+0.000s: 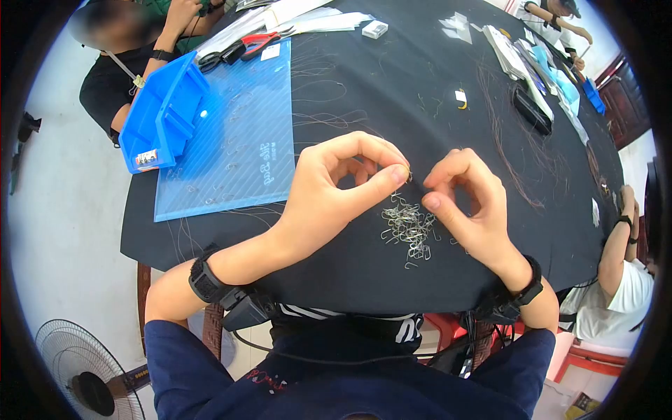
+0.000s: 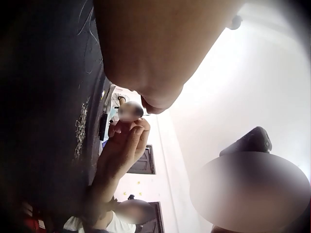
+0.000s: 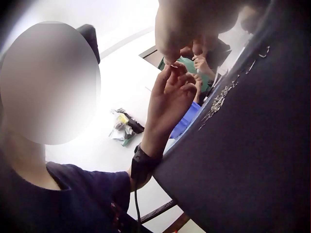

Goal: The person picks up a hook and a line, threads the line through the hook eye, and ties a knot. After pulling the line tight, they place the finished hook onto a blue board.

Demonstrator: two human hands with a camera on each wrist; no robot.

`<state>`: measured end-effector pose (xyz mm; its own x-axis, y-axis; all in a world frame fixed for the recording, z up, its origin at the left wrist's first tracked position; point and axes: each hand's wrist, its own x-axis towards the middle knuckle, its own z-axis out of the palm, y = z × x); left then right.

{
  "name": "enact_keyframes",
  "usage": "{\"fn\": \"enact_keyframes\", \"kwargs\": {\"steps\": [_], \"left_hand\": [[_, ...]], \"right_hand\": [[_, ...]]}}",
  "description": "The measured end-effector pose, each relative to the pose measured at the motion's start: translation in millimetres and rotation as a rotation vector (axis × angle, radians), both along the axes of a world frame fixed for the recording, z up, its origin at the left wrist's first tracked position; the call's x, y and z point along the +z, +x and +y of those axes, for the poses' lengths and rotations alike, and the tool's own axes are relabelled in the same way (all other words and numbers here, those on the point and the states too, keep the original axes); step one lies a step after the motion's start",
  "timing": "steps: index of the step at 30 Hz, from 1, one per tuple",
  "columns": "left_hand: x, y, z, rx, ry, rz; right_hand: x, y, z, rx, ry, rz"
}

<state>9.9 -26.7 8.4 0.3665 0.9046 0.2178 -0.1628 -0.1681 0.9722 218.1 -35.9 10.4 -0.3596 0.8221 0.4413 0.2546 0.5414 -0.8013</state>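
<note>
My left hand (image 1: 325, 178) pinches a small yellowish metal piece (image 1: 409, 175) between thumb and index fingertip, over the black-covered table. The piece is mostly hidden by the fingertips. Just to the right is my right hand (image 1: 476, 203), its fingers loosely bent and a gap showing between thumb and index fingertip. Below the two hands lies a loose pile of small bent wire hooks (image 1: 409, 225), silver and pale gold. In the right wrist view the left hand (image 3: 172, 104) is raised beside the table, fingertips together, and the hook pile (image 3: 218, 104) lies on the cloth.
A blue translucent file bag (image 1: 231, 140) with thin lines on it lies at left, under part of a blue bin (image 1: 157, 119). Red-handled pliers (image 1: 259, 43) rest at its top. Dark thread strands (image 1: 500, 140) and a black case (image 1: 532, 108) lie at right. Other people sit around the table.
</note>
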Motion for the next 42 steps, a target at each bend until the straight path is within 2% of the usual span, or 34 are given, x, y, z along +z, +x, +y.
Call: {"fn": "enact_keyframes", "kwargs": {"steps": [5,14,26,29,37,39,40,42], "left_hand": [[-1,2,-1,0.007,0.225,0.125],[-1,3,-1,0.057,0.459,0.205],[-3,8,-2,0.139,0.445,0.169],[-2,3,-1,0.066,0.512,0.239],[2,-3,13,0.171,0.389,0.161],[4,-8,19,0.218,0.317,0.128],[0,-6,26,0.292,0.341,0.047],[-1,-10,33,0.333,0.354,0.035]], "right_hand": [[-3,-7,-5,0.021,-0.021,0.100],[-3,-6,-7,0.030,0.037,0.060],[-3,-5,-5,0.014,0.090,0.084],[-2,-5,-6,-0.006,0.116,0.063],[4,7,2,-0.197,0.181,-0.088],[6,14,11,-0.256,0.195,-0.104],[6,18,16,-0.276,0.204,-0.081],[9,28,26,-0.330,0.276,-0.150]]}}
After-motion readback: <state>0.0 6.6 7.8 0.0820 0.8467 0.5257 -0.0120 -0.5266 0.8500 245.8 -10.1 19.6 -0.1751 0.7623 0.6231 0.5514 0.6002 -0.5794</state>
